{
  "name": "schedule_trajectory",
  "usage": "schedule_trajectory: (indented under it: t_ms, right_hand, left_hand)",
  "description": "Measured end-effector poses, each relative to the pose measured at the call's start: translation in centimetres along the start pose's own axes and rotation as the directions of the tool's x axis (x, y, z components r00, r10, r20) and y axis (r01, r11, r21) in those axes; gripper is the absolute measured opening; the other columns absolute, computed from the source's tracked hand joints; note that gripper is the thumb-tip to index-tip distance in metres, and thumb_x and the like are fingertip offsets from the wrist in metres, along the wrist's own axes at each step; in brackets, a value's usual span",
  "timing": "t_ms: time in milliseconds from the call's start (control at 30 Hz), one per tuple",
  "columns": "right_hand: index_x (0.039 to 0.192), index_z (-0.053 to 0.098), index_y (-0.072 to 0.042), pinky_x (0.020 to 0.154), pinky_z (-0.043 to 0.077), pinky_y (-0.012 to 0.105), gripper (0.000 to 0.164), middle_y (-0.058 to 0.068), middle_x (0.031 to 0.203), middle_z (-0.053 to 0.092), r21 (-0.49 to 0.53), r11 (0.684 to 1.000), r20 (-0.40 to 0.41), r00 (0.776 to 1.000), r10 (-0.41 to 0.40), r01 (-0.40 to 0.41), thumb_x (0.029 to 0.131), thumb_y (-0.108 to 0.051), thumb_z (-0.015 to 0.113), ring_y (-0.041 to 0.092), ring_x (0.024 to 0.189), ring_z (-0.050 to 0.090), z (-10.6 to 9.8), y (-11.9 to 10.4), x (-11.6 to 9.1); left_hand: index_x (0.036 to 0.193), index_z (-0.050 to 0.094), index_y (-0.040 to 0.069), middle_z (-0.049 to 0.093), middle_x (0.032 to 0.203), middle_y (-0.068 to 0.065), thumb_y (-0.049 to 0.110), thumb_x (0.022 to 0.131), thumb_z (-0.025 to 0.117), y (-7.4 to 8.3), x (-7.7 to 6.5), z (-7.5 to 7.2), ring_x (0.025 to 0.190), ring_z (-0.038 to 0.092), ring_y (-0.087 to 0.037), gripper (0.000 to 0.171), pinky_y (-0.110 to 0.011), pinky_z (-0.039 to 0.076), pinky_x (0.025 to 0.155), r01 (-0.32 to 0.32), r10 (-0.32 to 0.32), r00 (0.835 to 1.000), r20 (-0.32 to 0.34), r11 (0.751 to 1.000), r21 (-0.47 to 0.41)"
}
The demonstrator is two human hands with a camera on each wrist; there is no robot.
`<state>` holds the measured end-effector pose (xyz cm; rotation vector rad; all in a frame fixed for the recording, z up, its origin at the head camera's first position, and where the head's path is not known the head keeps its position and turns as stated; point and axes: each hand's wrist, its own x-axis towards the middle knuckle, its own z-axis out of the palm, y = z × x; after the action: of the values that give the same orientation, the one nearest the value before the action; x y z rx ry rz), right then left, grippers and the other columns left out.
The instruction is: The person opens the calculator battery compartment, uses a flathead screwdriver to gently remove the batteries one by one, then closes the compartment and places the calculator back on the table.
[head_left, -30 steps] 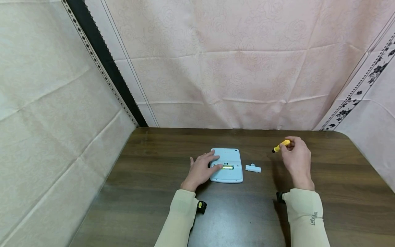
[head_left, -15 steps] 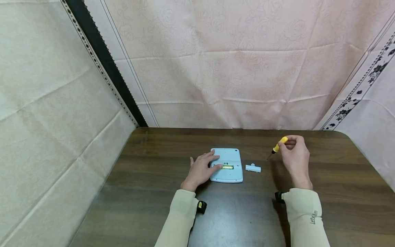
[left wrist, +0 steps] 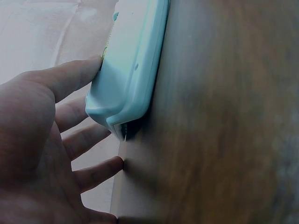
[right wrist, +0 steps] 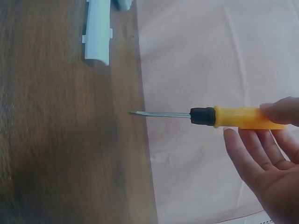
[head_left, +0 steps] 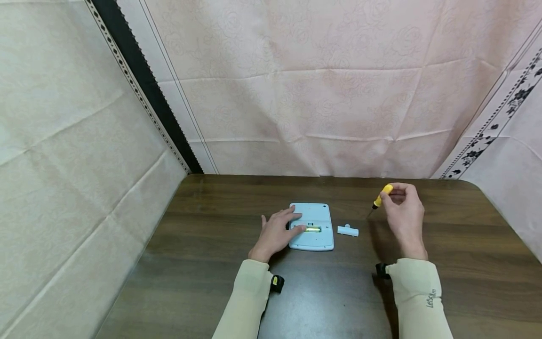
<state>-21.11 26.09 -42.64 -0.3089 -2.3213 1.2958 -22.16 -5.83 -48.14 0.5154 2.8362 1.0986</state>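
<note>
A flat light blue device (head_left: 311, 240) lies on the table with its battery compartment uncovered and a battery (head_left: 313, 230) inside. My left hand (head_left: 276, 234) rests on its left side with fingers spread; in the left wrist view the thumb (left wrist: 77, 77) touches the face beside the compartment. Off to the right, my right hand (head_left: 404, 212) pinches the yellow handle of a screwdriver (right wrist: 233, 117) between thumb and fingers. The metal shaft slants down toward the table. Between the device and the right hand lies a small light blue battery cover (head_left: 348, 230).
The brown wooden table (head_left: 203, 282) has rounded far corners. A pale patterned cloth (head_left: 338, 103) hangs behind its far edge, and more cloth (head_left: 76, 188) hangs along the left side.
My right hand has tilted the screwdriver more upright and shifted slightly left, so its metal shaft now shows, pointing down. My left hand and the device have stayed put.
</note>
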Motion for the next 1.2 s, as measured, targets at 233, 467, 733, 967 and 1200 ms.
schedule_trajectory:
  t_ms: [233, 467, 733, 967, 1200]
  right_hand:
    - [0.134, 0.055, 0.003, 0.078, 0.047, 0.011, 0.04, 0.013, 0.122, 0.063, 0.033, 0.999, 0.013, 1.0, -0.016, 0.016, 0.103, -0.016, 0.071, 0.007, 0.1, 0.058, -0.1, -0.5, -0.2]
    - [0.134, 0.055, 0.004, 0.077, 0.048, 0.01, 0.039, 0.011, 0.12, 0.062, 0.09, 0.995, 0.04, 0.998, -0.055, 0.051, 0.104, -0.015, 0.071, 0.009, 0.101, 0.06, 0.0, -1.2, -0.4]
    - [0.133, 0.054, 0.006, 0.079, 0.05, 0.009, 0.038, 0.012, 0.119, 0.061, 0.172, 0.98, 0.081, 0.99, -0.118, 0.102, 0.102, -0.007, 0.072, 0.005, 0.098, 0.06, 0.8, -2.0, -0.7]
    - [0.135, 0.053, 0.006, 0.08, 0.051, 0.009, 0.042, 0.015, 0.12, 0.061, 0.222, 0.965, 0.127, 0.978, -0.168, 0.137, 0.101, -0.006, 0.074, 0.004, 0.098, 0.06, 1.4, -2.5, -1.0]
    - [0.136, 0.053, 0.005, 0.084, 0.051, 0.01, 0.043, 0.016, 0.12, 0.063, 0.245, 0.955, 0.175, 0.961, -0.213, 0.167, 0.101, -0.008, 0.075, 0.006, 0.098, 0.062, 2.0, -2.9, -1.4]
  left_hand:
    - [0.146, 0.068, 0.018, 0.047, 0.164, -0.003, 0.042, 0.105, 0.069, 0.0, 0.0, 0.0, 0.153, 0.037, -0.034, 0.048, -0.08, 0.003, 0.117, -0.004, 0.004, 1.0, 0.0, 1.0, -0.001]
    - [0.146, 0.068, 0.017, 0.048, 0.163, -0.004, 0.041, 0.105, 0.069, 0.0, 0.0, 0.0, 0.153, 0.038, -0.035, 0.048, -0.081, 0.003, 0.117, -0.01, 0.01, 1.0, -0.01, 1.0, -0.004]
    - [0.145, 0.068, 0.017, 0.047, 0.164, -0.004, 0.04, 0.105, 0.069, 0.1, 0.0, 0.0, 0.153, 0.039, -0.034, 0.047, -0.082, 0.004, 0.116, -0.009, 0.009, 1.0, -0.017, 1.0, -0.005]
    - [0.146, 0.067, 0.017, 0.047, 0.164, -0.003, 0.04, 0.106, 0.068, 0.0, 0.0, 0.1, 0.153, 0.038, -0.034, 0.047, -0.08, 0.002, 0.117, -0.005, 0.005, 1.0, -0.016, 1.0, -0.013]
    - [0.146, 0.067, 0.016, 0.047, 0.164, -0.002, 0.04, 0.106, 0.067, 0.1, 0.0, 0.2, 0.153, 0.038, -0.035, 0.047, -0.08, 0.003, 0.117, -0.008, 0.008, 1.0, -0.021, 1.0, -0.012]
